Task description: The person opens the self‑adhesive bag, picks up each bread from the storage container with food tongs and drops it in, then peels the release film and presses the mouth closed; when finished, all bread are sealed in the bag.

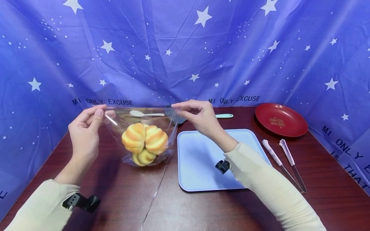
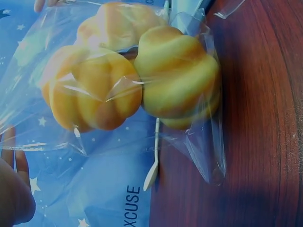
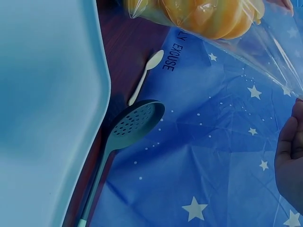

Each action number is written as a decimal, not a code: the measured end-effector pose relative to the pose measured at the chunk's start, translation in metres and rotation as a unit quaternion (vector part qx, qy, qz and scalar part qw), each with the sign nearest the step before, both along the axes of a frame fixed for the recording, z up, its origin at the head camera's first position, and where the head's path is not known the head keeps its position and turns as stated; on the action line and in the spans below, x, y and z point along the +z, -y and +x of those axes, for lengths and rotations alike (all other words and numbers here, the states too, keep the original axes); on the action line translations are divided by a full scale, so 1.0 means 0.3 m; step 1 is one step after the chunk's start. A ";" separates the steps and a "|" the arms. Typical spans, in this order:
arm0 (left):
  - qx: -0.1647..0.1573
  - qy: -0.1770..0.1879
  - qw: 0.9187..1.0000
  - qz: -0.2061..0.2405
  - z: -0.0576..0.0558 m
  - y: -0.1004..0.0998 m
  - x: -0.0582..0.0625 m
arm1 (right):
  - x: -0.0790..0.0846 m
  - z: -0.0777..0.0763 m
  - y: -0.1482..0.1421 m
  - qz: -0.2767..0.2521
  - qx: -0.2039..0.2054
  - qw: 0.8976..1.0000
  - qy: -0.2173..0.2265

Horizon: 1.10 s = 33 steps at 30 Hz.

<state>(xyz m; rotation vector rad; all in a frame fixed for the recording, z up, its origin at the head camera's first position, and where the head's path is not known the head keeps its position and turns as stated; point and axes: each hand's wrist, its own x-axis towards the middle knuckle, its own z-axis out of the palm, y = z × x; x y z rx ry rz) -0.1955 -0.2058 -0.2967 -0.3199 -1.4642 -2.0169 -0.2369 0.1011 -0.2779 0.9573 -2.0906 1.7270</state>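
Note:
Between both hands hangs a clear plastic bag (image 1: 117,136) with three bread rolls (image 1: 156,139) inside, golden and ridged. My left hand (image 1: 86,128) pinches the bag's upper left corner between thumb and fingers. At the upper right corner, my right hand (image 1: 199,115) pinches the film the same way. The top edge is stretched nearly straight between them. In the left wrist view the rolls (image 2: 92,90) press against the film, and part of the left hand (image 2: 14,189) shows at the side. The right wrist view catches the right hand (image 3: 291,156) at the bag's edge.
A light blue tray (image 1: 202,160) lies right of the bag. Behind are a white spoon (image 1: 147,114) and a slotted skimmer (image 3: 135,123). Farther right are a red plate (image 1: 292,118) and tongs (image 1: 286,166) with white handles. A starry blue curtain (image 1: 173,64) stands behind the table.

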 end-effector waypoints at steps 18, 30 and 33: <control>-0.165 -0.028 0.985 0.034 -0.003 0.038 -0.007 | -0.009 -0.010 -0.020 0.009 0.010 1.000 0.003; -0.184 -0.027 0.982 -0.041 0.005 0.050 0.007 | -0.003 -0.002 -0.033 0.035 0.002 0.999 0.032; -0.162 -0.024 0.985 -0.060 0.008 0.049 0.011 | 0.001 0.002 -0.035 0.040 0.006 0.999 0.036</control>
